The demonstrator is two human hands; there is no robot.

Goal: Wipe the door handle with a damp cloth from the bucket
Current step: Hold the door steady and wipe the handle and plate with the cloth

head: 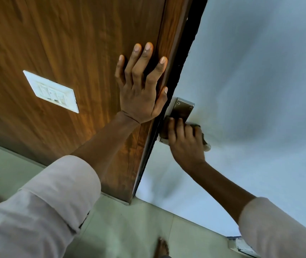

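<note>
Head view: one metal handle plate [183, 108] on the pale door [260, 90]; left hand [143, 86], one, left of the plate, flat and spread against the wood panel [64, 43], grasping nothing; right hand [185, 140], one, just below the plate, curled round a cloth [205, 143] over the handle, itself mostly hidden; one white switch plate [51, 91] far left; one bare foot [162, 247] on the floor [130, 229]; no legible writing.

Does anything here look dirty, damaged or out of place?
Yes: the pale door has dark smudging around the metal handle plate, where the right hand presses a cloth. Nothing looks broken or spilled.
</note>
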